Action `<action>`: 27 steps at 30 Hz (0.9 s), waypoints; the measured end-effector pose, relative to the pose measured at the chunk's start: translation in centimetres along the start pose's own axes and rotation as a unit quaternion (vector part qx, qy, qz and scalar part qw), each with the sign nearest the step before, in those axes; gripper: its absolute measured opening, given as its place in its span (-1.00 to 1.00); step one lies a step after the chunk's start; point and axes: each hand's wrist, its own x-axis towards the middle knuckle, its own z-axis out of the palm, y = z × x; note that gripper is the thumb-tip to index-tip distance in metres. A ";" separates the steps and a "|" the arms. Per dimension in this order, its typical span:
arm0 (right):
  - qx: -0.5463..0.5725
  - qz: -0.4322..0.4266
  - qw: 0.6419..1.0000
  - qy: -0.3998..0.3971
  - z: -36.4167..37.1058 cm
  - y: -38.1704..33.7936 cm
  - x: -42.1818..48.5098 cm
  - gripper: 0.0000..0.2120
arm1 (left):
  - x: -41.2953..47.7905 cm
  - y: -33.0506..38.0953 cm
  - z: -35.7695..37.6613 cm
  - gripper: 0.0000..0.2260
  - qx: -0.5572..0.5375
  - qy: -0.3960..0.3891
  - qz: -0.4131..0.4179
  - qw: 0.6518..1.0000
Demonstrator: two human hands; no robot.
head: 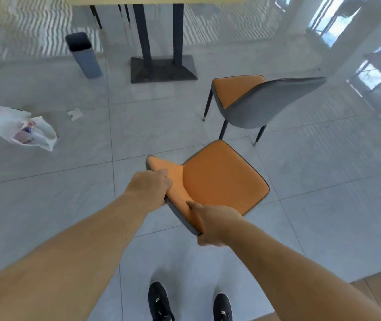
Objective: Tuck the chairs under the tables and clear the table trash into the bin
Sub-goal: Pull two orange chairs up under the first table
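The near chair point(222, 179) stands on the floor point(324, 205), well away from the table point(159, 0). Left hand point(148, 185) and right hand point(216, 224) squeeze its stiff backrest top. It looks light, a good place to push. Another chair point(261, 103) waits beyond.

Got both my hands, left hand point(148, 185) and right hand point(215, 224), gripping the orange chair point(224, 179) backrest; second chair point(261, 100), bin point(84, 55), plastic bag point(26, 129) on the floor.
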 end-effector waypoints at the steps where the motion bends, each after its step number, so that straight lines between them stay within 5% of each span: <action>1: -0.010 0.004 1.000 -0.013 -0.3 1.1 -0.5 -0.14 | -0.6 0.9 0.1 -0.71 -0.011 -0.007 -0.012 1.000; 8: -0.043 0.039 0.995 0.083 -2.9 8.6 -1.5 -0.60 | -2.1 5.8 -0.8 -0.75 -0.063 0.032 -0.088 0.994; 16: -0.041 -0.071 0.983 0.166 -6.1 9.3 2.9 -0.60 | 0.1 4.1 -0.3 -0.77 -0.169 0.020 -0.195 0.966; 27: -0.055 -0.098 0.982 0.151 -13.2 6.1 13.0 -0.71 | 5.3 -6.6 0.2 -0.83 -0.246 0.041 -0.218 0.943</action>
